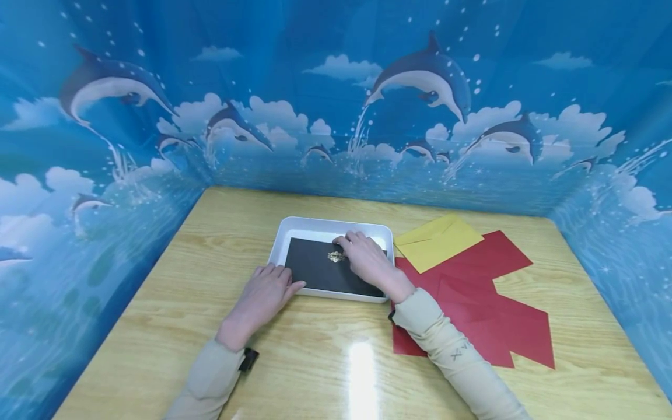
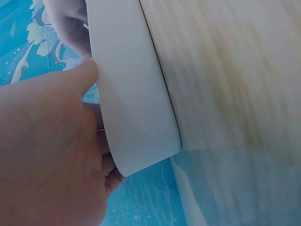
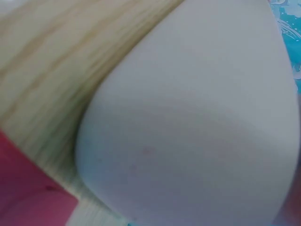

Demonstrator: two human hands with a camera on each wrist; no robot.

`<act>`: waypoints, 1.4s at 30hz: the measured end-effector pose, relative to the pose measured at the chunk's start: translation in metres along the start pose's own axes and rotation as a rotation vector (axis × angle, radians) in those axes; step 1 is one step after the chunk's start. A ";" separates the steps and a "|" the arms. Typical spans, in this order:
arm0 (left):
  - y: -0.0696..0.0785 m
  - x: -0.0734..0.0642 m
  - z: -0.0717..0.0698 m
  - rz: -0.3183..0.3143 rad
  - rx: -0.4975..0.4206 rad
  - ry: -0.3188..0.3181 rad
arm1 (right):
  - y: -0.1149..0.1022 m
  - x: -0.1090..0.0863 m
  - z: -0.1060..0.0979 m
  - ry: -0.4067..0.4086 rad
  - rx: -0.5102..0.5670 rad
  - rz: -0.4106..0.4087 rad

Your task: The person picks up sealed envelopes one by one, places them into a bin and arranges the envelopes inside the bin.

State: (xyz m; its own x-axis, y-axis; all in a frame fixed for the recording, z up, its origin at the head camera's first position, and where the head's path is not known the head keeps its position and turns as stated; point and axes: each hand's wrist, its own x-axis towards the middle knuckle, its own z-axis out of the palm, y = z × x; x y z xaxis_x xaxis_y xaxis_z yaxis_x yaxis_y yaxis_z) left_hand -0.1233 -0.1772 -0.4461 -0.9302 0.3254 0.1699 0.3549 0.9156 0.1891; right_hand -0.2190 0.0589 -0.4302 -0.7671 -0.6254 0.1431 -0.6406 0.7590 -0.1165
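A white tray (image 1: 332, 221) stands on the table, with a black envelope (image 1: 315, 265) bearing a gold emblem lying inside it. At the tray's front left corner is my left hand (image 1: 265, 291); its fingers bend over the rim while the thumb lies along the front edge. The left wrist view shows this thumb (image 2: 87, 73) right at the rim. My right hand (image 1: 370, 262) reaches in over the front right of the tray, its bent fingers holding the envelope at the far edge. The right wrist view shows mostly the tray's outer wall (image 3: 188, 117), so these fingertips are hidden there.
Right of the tray, several red envelopes (image 1: 472, 315) lie fanned and overlapping, partly under my right forearm. A yellow envelope (image 1: 441, 239) lies on top at their far end. A blue dolphin-print curtain (image 1: 325, 105) rises behind the wooden table (image 1: 210, 233) and at its sides.
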 end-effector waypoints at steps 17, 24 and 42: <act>0.002 -0.001 -0.002 0.006 0.009 0.012 | 0.018 -0.021 -0.013 -0.033 0.046 0.021; 0.001 -0.001 -0.001 0.010 0.007 0.018 | 0.044 -0.049 -0.035 0.131 0.057 0.035; 0.002 -0.002 -0.001 0.008 0.002 0.026 | 0.085 -0.148 -0.060 0.146 0.026 0.213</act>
State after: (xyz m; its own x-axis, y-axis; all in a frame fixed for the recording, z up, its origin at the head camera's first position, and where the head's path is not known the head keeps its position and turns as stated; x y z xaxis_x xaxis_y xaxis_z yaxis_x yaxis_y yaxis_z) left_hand -0.1208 -0.1763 -0.4446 -0.9247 0.3262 0.1964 0.3618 0.9136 0.1857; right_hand -0.1579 0.2262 -0.4023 -0.8729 -0.4173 0.2526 -0.4668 0.8650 -0.1842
